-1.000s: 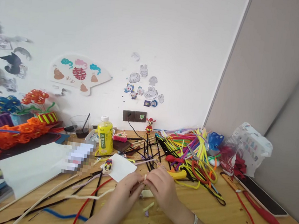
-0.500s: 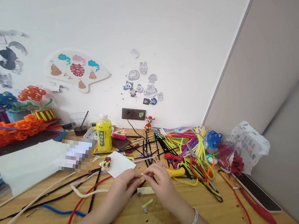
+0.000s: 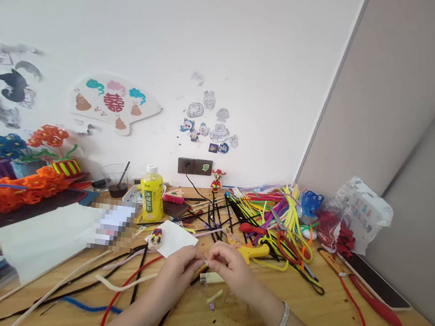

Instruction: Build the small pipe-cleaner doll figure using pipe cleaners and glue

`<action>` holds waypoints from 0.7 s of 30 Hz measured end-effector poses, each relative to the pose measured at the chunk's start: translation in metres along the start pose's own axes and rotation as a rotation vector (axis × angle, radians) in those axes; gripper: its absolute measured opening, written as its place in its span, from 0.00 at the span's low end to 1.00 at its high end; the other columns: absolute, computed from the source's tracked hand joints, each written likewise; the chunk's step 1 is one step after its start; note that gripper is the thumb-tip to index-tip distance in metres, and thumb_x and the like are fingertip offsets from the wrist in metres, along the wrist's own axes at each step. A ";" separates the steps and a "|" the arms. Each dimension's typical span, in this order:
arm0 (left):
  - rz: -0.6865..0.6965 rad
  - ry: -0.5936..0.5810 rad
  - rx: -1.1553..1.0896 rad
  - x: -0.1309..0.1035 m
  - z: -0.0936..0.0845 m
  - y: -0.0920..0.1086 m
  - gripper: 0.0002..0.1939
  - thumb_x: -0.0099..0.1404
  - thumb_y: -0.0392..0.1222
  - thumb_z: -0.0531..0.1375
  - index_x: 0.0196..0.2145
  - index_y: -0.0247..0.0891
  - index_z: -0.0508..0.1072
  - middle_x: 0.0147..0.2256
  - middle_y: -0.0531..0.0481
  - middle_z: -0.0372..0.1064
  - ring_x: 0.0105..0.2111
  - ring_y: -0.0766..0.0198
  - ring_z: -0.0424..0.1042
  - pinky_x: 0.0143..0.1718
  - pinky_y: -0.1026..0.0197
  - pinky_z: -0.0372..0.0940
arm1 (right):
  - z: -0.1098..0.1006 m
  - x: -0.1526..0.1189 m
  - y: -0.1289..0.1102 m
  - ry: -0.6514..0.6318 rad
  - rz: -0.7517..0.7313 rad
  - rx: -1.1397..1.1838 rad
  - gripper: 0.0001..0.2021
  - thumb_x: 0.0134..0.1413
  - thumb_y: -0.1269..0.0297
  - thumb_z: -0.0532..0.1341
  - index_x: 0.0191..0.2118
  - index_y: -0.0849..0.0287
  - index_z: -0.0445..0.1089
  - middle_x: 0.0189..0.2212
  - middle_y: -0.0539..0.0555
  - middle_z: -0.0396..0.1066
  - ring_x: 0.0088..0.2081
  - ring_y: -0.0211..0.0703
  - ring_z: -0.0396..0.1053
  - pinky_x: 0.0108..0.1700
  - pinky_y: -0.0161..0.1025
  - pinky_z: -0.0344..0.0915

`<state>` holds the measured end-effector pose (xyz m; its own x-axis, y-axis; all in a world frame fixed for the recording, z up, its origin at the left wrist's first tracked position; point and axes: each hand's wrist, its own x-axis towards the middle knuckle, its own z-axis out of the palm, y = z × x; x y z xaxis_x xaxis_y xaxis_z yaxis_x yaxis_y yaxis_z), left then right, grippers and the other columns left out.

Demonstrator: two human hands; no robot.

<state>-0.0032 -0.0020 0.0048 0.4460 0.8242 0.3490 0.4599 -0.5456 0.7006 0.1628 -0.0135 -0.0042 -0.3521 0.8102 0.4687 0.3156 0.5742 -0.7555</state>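
Note:
My left hand (image 3: 179, 269) and my right hand (image 3: 232, 267) meet fingertip to fingertip above the table. Both pinch a cream pipe cleaner (image 3: 125, 282), whose long tail comes out to the left of my left hand. The bit between the fingertips is tiny and mostly covered. Just below my right hand lies a pale tube-like piece (image 3: 212, 278), and a short yellow-green scrap (image 3: 215, 296) rests nearer to me. A small figure with a face (image 3: 155, 239) lies by a white paper sheet (image 3: 175, 237), beyond my left hand.
Black pipe cleaners (image 3: 216, 219) and a colourful heap of others (image 3: 290, 215) spread behind my hands, beside a yellow glue gun (image 3: 254, 252). A yellow drink bottle (image 3: 151, 197) stands at the back. Orange fuzzy flowers (image 3: 17, 193) fill the left; a phone-like slab (image 3: 374, 280) lies right.
The cream pipe cleaner's tail has shifted; its bent part now lies straighter, with its free end pointing left. My hands stay together in nearly the same place, fingers slightly moved.

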 end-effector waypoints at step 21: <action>-0.230 -0.122 -0.242 0.002 0.008 -0.005 0.09 0.52 0.43 0.53 0.27 0.35 0.67 0.25 0.49 0.68 0.28 0.60 0.67 0.31 0.61 0.62 | 0.008 -0.003 0.012 -0.049 -0.212 -0.619 0.07 0.58 0.70 0.52 0.33 0.62 0.66 0.29 0.53 0.66 0.33 0.40 0.62 0.34 0.35 0.60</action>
<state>0.0018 0.0015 -0.0033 0.4472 0.8890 0.0986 0.3703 -0.2844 0.8843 0.1609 -0.0096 -0.0184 -0.4974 0.6744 0.5457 0.6787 0.6943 -0.2395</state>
